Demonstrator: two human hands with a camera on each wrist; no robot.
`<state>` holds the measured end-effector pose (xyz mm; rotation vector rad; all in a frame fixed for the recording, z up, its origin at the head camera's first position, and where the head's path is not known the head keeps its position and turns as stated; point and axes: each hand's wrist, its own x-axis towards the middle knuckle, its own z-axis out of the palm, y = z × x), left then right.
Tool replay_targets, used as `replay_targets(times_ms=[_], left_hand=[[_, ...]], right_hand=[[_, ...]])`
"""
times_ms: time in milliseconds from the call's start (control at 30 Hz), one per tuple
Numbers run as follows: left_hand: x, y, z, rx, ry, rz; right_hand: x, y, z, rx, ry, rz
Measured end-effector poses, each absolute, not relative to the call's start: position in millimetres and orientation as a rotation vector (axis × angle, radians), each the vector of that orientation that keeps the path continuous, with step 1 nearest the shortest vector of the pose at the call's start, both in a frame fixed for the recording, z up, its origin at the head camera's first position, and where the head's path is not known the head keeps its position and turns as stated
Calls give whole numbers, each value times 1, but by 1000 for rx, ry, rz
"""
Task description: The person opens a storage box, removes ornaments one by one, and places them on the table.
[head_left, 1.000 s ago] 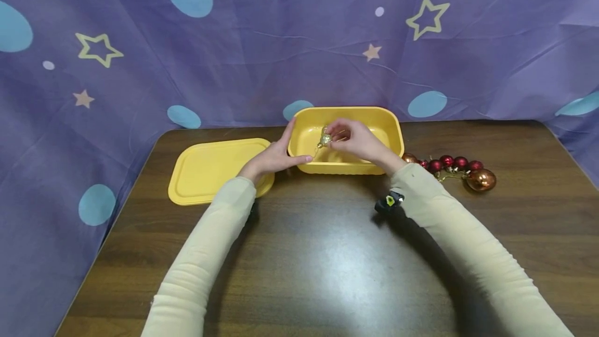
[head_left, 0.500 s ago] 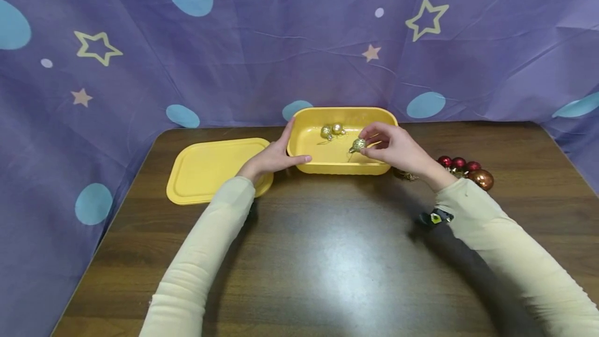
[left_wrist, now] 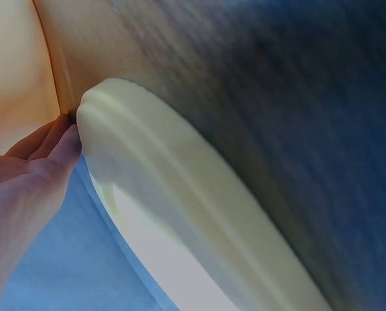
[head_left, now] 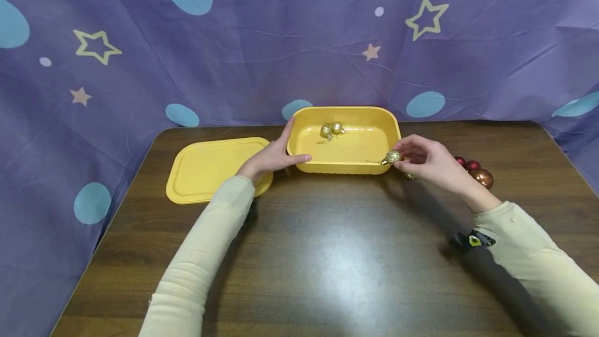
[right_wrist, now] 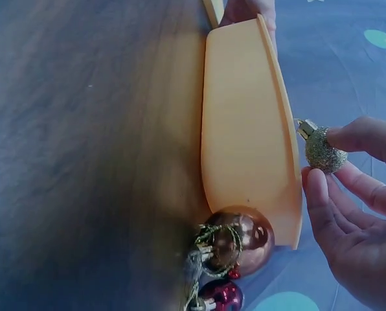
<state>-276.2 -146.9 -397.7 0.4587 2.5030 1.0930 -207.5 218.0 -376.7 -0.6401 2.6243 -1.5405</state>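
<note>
My right hand (head_left: pixel 432 163) pinches a glittery gold Christmas ball (head_left: pixel 392 157) by the right front corner of a yellow plastic box (head_left: pixel 343 167). In the right wrist view the gold ball (right_wrist: pixel 325 150) sits between thumb and fingers, its metal cap toward the box. Two small gold balls (head_left: pixel 331 130) lie inside the box, toward the back left. My left hand (head_left: pixel 273 159) rests on the box's left front corner, thumb along the front rim and straight fingers against the left side. In the left wrist view, its fingers (left_wrist: pixel 63 139) show beside the yellow lid.
The yellow lid (head_left: pixel 212 168) lies flat left of the box. Right of the box are a copper ball (head_left: pixel 482 177) and dark red balls (head_left: pixel 472 166), partly hidden by my right hand. Another copper ball (right_wrist: pixel 245 240) stands against the box's end. A purple cloth (head_left: pixel 281 40) hangs behind.
My right hand has carried the glittery gold ball rightward from inside the box to its right front corner. The two gold balls in the box came into view. My left hand stayed put.
</note>
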Motion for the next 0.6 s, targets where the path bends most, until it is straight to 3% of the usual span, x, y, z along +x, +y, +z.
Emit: replay_targets(times_ms=[600], left_hand=[[-275,-147,-397,460,2499,1101]], right_hand=[[-185,251,-397,-622,2753,-1489]])
